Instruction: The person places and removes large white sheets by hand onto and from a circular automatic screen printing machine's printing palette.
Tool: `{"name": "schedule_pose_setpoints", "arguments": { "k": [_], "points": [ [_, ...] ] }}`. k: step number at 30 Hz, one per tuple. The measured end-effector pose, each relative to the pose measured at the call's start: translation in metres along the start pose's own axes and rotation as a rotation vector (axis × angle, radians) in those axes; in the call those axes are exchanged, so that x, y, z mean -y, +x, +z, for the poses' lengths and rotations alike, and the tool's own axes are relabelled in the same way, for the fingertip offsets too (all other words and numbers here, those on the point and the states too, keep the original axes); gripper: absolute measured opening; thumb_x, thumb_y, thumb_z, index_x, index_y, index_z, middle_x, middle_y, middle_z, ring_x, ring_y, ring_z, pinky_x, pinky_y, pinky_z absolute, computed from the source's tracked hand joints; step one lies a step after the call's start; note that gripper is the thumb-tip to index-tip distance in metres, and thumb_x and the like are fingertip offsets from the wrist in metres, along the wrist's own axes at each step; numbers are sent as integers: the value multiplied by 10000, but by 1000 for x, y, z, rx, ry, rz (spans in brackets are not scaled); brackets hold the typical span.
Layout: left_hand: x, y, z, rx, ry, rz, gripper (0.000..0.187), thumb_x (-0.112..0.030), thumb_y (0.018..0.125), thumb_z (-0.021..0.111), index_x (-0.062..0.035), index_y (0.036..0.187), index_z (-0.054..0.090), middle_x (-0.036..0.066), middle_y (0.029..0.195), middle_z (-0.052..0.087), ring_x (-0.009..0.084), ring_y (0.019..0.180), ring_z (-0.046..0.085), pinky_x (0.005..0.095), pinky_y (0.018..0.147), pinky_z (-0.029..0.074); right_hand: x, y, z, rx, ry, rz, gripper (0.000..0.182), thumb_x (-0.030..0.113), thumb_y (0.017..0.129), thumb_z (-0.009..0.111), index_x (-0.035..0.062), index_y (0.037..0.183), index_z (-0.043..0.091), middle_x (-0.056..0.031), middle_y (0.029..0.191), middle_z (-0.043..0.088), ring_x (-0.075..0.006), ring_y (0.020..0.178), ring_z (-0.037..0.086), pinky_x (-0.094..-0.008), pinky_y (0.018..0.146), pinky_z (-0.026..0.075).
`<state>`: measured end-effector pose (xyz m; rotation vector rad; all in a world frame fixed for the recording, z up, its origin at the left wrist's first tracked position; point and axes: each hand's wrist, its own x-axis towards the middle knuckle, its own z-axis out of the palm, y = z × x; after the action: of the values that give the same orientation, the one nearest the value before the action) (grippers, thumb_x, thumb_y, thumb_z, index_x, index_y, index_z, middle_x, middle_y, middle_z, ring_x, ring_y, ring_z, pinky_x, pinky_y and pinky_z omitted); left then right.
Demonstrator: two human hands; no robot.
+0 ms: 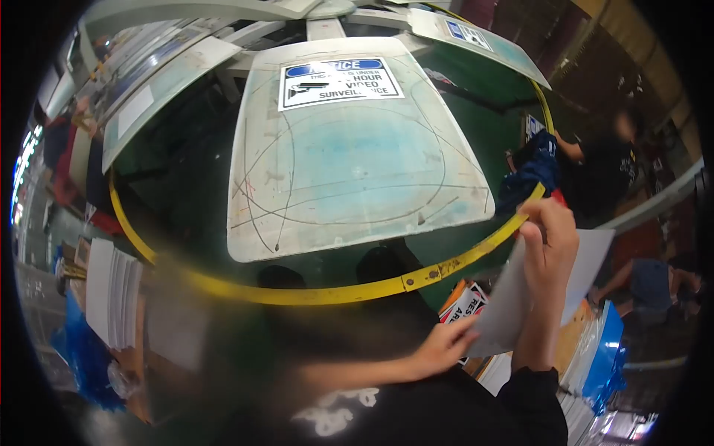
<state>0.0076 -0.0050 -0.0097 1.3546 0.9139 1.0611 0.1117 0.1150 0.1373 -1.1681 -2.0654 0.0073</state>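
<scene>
A blank white sheet (pixel 500 316) is held up at the lower right, tilted. The fingers of my left hand (pixel 445 348) pinch its lower left edge. My right hand (pixel 552 241) is raised higher, fingers curled together at the sheet's upper corner, and my forearm crosses in front of it. Ahead of me lies a large pale board (pixel 349 167) with blue-green stains and scratch lines. On its far end rests a printed video surveillance notice sign (pixel 341 83), with white gaps in some of its lettering.
A yellow curved rail (pixel 327 296) runs between me and the board. More boards (pixel 476 41) branch from a central hub. Paper stacks (pixel 111 290) stand at left. Printed signs (pixel 465 303) lie beside my hands. Another person (pixel 606 160) is at right, near dark blue cloth (pixel 532 175).
</scene>
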Motion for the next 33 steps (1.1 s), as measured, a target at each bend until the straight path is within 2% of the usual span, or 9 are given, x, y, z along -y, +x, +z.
{"name": "schedule_pose_setpoints", "arguments": {
  "k": [2,4,10,12,14,18,23,27,33],
  "points": [
    [-8,4,-29,-141,-76,-100,239,-82,915,516,5,1138,525,38,828,608,33,731,490,212,617,431,0,19,2,-168,81,-217,561,542,849,494,43,1097,563,-148,1097,551,-297,1062,478,-383,934,324],
    [-20,11,-58,-338,-189,-10,280,-84,933,484,-4,1199,456,56,956,615,62,823,546,222,721,461,-24,9,-3,-250,-297,2,707,537,826,547,29,1299,410,-169,1319,407,-327,1271,312,-421,1045,212],
    [-26,31,-156,-562,-432,84,408,-84,946,445,-40,1306,257,134,997,618,108,848,600,251,750,486,-143,-29,53,-65,212,683,768,291,729,770,18,1323,368,-137,1211,464,-199,1010,503,-317,871,410],
    [-26,37,-189,-521,-394,80,420,-75,942,445,-33,1309,244,137,987,623,113,834,607,247,747,487,-148,-16,83,16,119,732,697,302,728,769,-22,1251,441,-130,1103,534,-179,947,525,-283,825,423],
    [-24,46,-211,-586,-426,101,438,-41,924,455,-27,1317,264,112,968,628,108,844,597,249,771,478,-170,-7,111,152,462,725,620,295,749,750,-39,1200,485,-147,1085,563,-174,987,532,-286,847,419],
    [-13,64,-266,-670,-278,61,413,-47,903,507,-7,1289,366,133,1060,609,121,918,590,259,816,473,-136,33,151,57,514,529,596,266,765,735,-73,1191,492,-152,1079,588,-169,992,550,-295,867,414],
    [9,69,-356,-636,772,-29,621,-401,685,751,-93,1199,589,212,1340,434,366,1343,212,504,1075,182,-139,81,210,8,618,386,714,245,702,785,-86,1247,462,-181,1100,591,-190,1005,562,-297,870,417],
    [34,75,-399,-598,1063,-152,838,-647,488,747,-204,1187,613,161,1492,164,464,1340,-123,685,954,-138,-133,108,249,96,332,438,779,251,640,823,-99,1238,467,-203,1114,585,-194,865,614,-276,784,467],
    [37,77,-416,-642,1218,-286,849,-646,463,761,-248,1197,604,95,1518,100,448,1346,-141,702,948,-117,-125,126,278,123,141,371,860,340,556,846,-114,1197,495,-256,1160,543,-311,1095,532,-359,939,405]
  ]
}}
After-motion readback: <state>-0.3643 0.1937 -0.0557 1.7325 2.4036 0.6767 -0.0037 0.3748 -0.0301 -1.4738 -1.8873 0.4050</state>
